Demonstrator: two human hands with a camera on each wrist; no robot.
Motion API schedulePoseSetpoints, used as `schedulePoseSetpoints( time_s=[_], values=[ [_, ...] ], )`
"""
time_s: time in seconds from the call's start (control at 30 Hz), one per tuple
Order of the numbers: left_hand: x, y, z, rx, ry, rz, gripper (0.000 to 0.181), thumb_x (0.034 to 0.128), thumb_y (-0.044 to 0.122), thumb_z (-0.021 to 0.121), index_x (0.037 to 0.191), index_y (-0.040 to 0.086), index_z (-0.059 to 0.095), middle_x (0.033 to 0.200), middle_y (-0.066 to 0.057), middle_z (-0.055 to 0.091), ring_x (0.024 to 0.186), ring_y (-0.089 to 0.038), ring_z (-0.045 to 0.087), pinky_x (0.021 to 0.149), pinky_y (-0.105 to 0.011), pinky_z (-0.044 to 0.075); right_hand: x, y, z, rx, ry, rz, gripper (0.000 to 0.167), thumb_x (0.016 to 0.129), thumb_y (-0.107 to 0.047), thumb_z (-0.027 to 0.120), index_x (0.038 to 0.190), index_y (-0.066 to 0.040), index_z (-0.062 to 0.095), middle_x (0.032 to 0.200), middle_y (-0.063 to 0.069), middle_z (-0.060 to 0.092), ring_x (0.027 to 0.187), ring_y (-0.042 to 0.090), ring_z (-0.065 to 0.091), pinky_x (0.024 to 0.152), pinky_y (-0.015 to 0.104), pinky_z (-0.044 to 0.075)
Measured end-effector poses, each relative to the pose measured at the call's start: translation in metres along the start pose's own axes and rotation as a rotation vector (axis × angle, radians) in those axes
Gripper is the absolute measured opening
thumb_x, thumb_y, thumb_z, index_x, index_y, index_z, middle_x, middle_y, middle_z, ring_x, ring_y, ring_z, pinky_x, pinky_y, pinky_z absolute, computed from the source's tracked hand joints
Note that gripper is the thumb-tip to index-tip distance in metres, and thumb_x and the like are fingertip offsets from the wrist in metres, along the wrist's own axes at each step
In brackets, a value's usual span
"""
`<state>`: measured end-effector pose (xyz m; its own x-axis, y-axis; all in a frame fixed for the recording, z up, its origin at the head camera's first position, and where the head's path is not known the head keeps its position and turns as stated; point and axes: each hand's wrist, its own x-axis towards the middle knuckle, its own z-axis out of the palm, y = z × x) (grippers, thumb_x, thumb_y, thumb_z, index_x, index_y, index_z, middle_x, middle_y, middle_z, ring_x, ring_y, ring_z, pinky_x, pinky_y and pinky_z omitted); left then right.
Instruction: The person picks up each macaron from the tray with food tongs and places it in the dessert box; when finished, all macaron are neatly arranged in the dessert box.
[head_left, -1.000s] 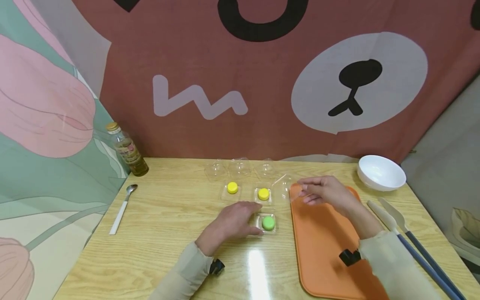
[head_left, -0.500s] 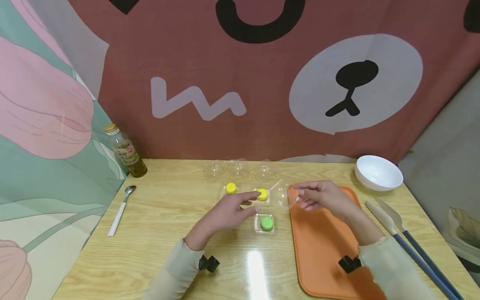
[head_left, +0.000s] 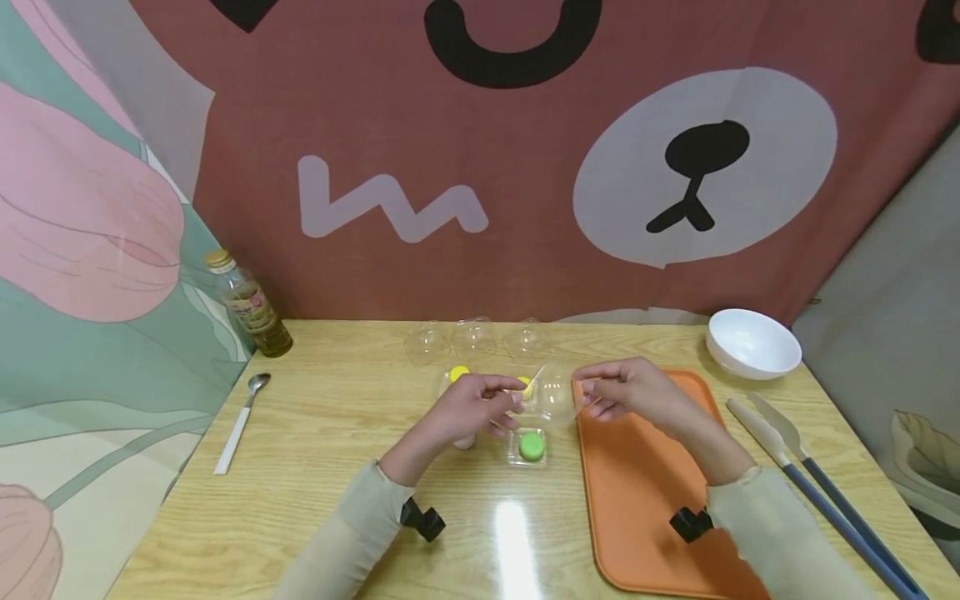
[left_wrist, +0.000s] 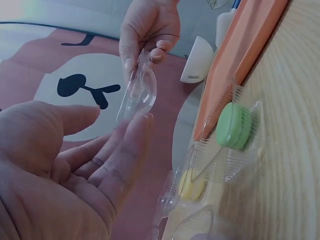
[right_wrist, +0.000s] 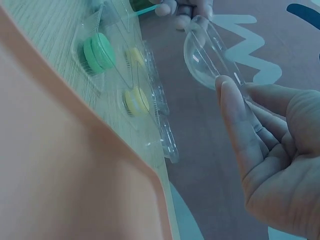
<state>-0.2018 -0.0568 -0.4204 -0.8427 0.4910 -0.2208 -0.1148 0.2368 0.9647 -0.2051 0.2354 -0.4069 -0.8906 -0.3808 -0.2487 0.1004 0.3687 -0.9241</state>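
Note:
My right hand [head_left: 636, 392] pinches the edge of a clear domed plastic lid [right_wrist: 205, 57] between thumb and fingers, above the table by the orange tray. At the lid's other side is my left hand [head_left: 465, 408]; its thumb and fingers stand apart in the left wrist view, close to the lid's edge. Whether they touch it I cannot tell. Below lies a green macaron [head_left: 532, 447] in a clear plastic base [head_left: 513, 454]. One yellow macaron [right_wrist: 136, 101] sits in another base, and a second yellow macaron [head_left: 459, 372] is partly behind my left hand. A pale rounded thing [head_left: 465, 442] shows under that hand.
Several clear domed lids [head_left: 474, 336] lie at the table's back edge. The orange tray [head_left: 637, 517] is on the right, with a white bowl [head_left: 753, 343] and two blue-handled spatulas [head_left: 832, 500] beyond. A bottle [head_left: 255, 312] and spoon [head_left: 243, 425] stand left.
My left hand has risen from beside the green macaron, passing in front of a yellow one, to the lid's left side. The right hand has brought the lid slightly left.

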Motion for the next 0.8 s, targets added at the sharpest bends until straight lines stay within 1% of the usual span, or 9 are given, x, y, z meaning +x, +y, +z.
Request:
schedulePoseSetpoints(
  time_s=[0.07, 0.13, 0.27, 0.33, 0.43, 0.5, 0.57, 0.67, 0.8],
  values=[
    [0.001, -0.001, 0.001, -0.016, 0.009, -0.012, 0.036, 0.0998, 0.015, 0.064, 0.134, 0.003, 0.064, 0.107, -0.025, 0.073, 0.081, -0.025, 0.076, 0.082, -0.053, 0.063, 0.001, 0.0, 0.001, -0.003, -0.005, -0.007, 0.046, 0.101, -0.02, 0.062, 0.14, 0.005, 0.057, 0.106, 0.024, 0.073, 0.09, 0.032, 0.075, 0.079, 0.039, 0.065],
    [0.001, -0.002, 0.001, -0.033, 0.015, -0.016, 0.036, 0.0984, 0.013, 0.066, 0.133, 0.003, 0.064, 0.104, -0.028, 0.072, 0.073, -0.017, 0.074, 0.08, -0.052, 0.063, 0.001, 0.0, 0.002, 0.003, 0.0, -0.015, 0.044, 0.101, -0.02, 0.062, 0.138, 0.004, 0.058, 0.103, 0.021, 0.074, 0.089, 0.031, 0.075, 0.08, 0.042, 0.065],
    [0.002, -0.003, 0.001, -0.05, 0.017, -0.008, 0.039, 0.0976, 0.013, 0.067, 0.135, 0.003, 0.062, 0.1, -0.026, 0.073, 0.068, -0.011, 0.072, 0.075, -0.047, 0.065, 0.003, 0.0, 0.004, 0.013, 0.011, -0.032, 0.044, 0.1, -0.022, 0.065, 0.136, 0.003, 0.061, 0.097, 0.011, 0.076, 0.088, 0.03, 0.075, 0.082, 0.045, 0.064],
    [0.002, -0.003, 0.001, -0.048, 0.011, -0.001, 0.039, 0.0979, 0.014, 0.067, 0.135, 0.002, 0.063, 0.1, -0.025, 0.073, 0.069, -0.012, 0.072, 0.074, -0.046, 0.065, 0.003, 0.0, 0.005, 0.013, 0.013, -0.045, 0.045, 0.099, -0.023, 0.066, 0.135, 0.003, 0.062, 0.095, 0.011, 0.076, 0.086, 0.029, 0.075, 0.082, 0.047, 0.064],
    [0.001, -0.003, 0.002, -0.048, -0.004, 0.006, 0.037, 0.0985, 0.014, 0.066, 0.133, 0.001, 0.064, 0.103, -0.024, 0.074, 0.075, -0.022, 0.076, 0.074, -0.047, 0.065, 0.004, -0.001, 0.006, 0.014, 0.013, -0.067, 0.044, 0.099, -0.023, 0.067, 0.135, 0.002, 0.063, 0.097, 0.014, 0.076, 0.085, 0.027, 0.075, 0.082, 0.048, 0.064],
    [0.001, -0.002, 0.002, -0.055, -0.01, 0.006, 0.037, 0.0985, 0.014, 0.065, 0.134, 0.001, 0.064, 0.104, -0.023, 0.075, 0.081, -0.03, 0.077, 0.074, -0.048, 0.065, 0.005, 0.0, 0.007, 0.025, 0.015, -0.078, 0.043, 0.099, -0.023, 0.066, 0.134, 0.002, 0.063, 0.096, 0.012, 0.076, 0.085, 0.026, 0.075, 0.082, 0.048, 0.064],
    [0.001, -0.002, 0.003, -0.065, -0.009, 0.01, 0.039, 0.0979, 0.014, 0.066, 0.135, 0.002, 0.064, 0.105, -0.02, 0.077, 0.084, -0.034, 0.077, 0.073, -0.048, 0.065, 0.006, 0.001, 0.008, 0.052, 0.016, -0.083, 0.042, 0.1, -0.022, 0.065, 0.134, 0.002, 0.063, 0.095, 0.008, 0.076, 0.085, 0.025, 0.075, 0.083, 0.048, 0.063],
    [0.002, -0.003, 0.005, -0.085, 0.019, 0.029, 0.041, 0.0965, 0.012, 0.067, 0.136, 0.002, 0.064, 0.103, -0.019, 0.078, 0.083, -0.033, 0.077, 0.074, -0.05, 0.064, 0.006, 0.003, 0.009, 0.128, 0.009, -0.071, 0.043, 0.101, -0.024, 0.064, 0.136, 0.002, 0.062, 0.094, 0.002, 0.076, 0.085, 0.023, 0.075, 0.084, 0.046, 0.064],
    [0.002, -0.001, 0.008, -0.099, 0.072, 0.078, 0.041, 0.0955, 0.008, 0.066, 0.136, 0.008, 0.065, 0.105, -0.02, 0.077, 0.084, -0.033, 0.077, 0.078, -0.055, 0.062, 0.006, 0.006, 0.012, 0.266, -0.027, -0.041, 0.047, 0.104, -0.031, 0.058, 0.139, 0.0, 0.058, 0.106, 0.003, 0.074, 0.09, 0.02, 0.075, 0.086, 0.04, 0.064]
  ],
)
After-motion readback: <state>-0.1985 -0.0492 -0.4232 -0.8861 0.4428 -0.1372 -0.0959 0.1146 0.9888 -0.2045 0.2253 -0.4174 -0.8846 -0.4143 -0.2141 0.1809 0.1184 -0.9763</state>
